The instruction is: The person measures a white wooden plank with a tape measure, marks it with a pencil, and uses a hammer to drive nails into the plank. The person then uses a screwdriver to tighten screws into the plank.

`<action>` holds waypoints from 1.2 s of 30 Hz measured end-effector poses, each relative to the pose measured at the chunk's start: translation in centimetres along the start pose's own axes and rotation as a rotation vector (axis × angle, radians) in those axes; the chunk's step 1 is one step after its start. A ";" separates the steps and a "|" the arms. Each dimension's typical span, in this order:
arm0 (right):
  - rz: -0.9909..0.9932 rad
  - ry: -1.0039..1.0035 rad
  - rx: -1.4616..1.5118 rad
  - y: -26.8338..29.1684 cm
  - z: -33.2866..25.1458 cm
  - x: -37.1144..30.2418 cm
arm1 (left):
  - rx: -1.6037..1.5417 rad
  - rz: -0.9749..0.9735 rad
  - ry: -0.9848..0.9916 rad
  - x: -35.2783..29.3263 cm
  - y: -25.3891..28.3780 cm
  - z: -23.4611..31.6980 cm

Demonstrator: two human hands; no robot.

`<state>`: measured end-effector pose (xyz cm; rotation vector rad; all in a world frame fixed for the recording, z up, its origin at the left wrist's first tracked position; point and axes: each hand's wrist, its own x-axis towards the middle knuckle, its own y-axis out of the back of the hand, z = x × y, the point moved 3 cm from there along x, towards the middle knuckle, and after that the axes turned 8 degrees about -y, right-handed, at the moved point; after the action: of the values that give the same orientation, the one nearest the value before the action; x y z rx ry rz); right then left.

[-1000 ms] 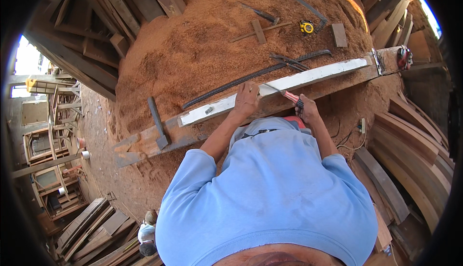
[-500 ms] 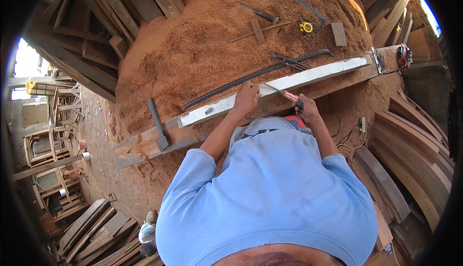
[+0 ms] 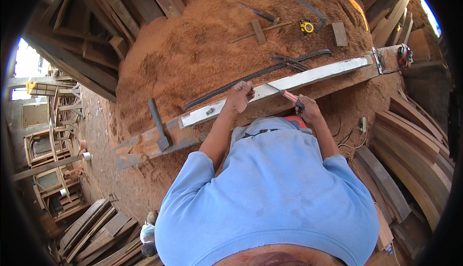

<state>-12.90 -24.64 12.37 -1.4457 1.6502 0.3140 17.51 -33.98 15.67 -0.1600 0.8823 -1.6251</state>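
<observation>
My right hand [image 3: 308, 109] is closed around the red-and-black handle of a thin-bladed knife [image 3: 290, 96], its blade pointing up and left over a white-painted wood strip [image 3: 313, 75]. Left of the blade tip, my left hand [image 3: 239, 96] hovers at the strip with its fingers curled together; whatever they may pinch is hidden. Under the strip lies a longer, wider plank [image 3: 333, 84]. A small grey piece [image 3: 210, 111] rests on the strip's left part. Across the plank's left end lies a hammer [image 3: 158, 125].
Beyond the plank, sawdust [image 3: 178, 54] is heaped with a dark ribbed bar [image 3: 217, 90], pincers [image 3: 292, 62], yellow tape measure [image 3: 306, 26], metal square [image 3: 306, 4], wooden cross-piece [image 3: 259, 32] and wood block [image 3: 339, 34]. A clamp [image 3: 377, 60] grips the plank's right end. Curved boards [image 3: 410, 140] stack at right.
My left hand has shifted slightly left, away from the blade tip, and its wrist has turned. The knife in my right hand has barely moved.
</observation>
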 end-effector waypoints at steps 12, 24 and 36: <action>-0.408 0.118 -0.195 -11.4 -4.3 -5.6 | -0.338 -0.119 0.035 -3.5 -3.4 0.8; -0.255 0.357 -0.563 -15.8 -7.2 -6.8 | -0.079 -0.263 0.045 -4.2 -6.4 -0.6; -0.178 0.292 -0.556 -13.5 -7.7 -6.3 | 0.360 -0.174 -0.207 -5.6 -9.6 -0.2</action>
<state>-4.81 -29.63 26.25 -2.1238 1.7232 0.5069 11.39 -28.95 23.45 -0.1518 0.4178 -1.8639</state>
